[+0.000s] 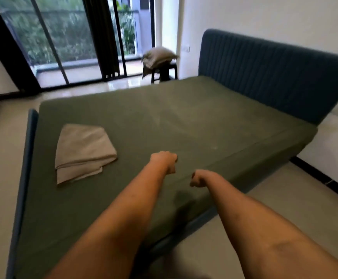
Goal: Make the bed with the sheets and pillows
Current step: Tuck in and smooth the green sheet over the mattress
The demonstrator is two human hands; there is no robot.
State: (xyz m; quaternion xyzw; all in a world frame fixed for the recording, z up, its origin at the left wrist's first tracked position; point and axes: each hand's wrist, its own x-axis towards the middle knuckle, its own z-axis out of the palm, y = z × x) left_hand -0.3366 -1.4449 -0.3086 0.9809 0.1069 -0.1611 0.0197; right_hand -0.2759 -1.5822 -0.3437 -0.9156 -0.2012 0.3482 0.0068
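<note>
1. The left hand (165, 161) was curled into a fist, knuckles down on the green sheet (184, 117) just inside the bed's near side edge. It seemed to pinch the fabric, though blur hid the fingertips.
2. The right hand (199, 178), just beside it, was curled at the very edge, where the mattress top met its side. It too seemed to grip the sheet. Both arms reached out straight, probably to draw the fabric taut toward the person.
3. The sheet covered the whole mattress and lay mostly smooth, with faint creases near the middle. The step in hand was therefore judged to be tightening or tucking this side.
4. A beige folded sheet (83, 152) lay on the bed to the left, well apart from both hands. It was likely parked there within reach as the next layer.
5. The pillows (159, 56) sat on a dark stool (164, 74) beyond the far side of the bed, near the headboard (274, 77). They were presumably kept off the bed so the sheets could be spread first.
</note>
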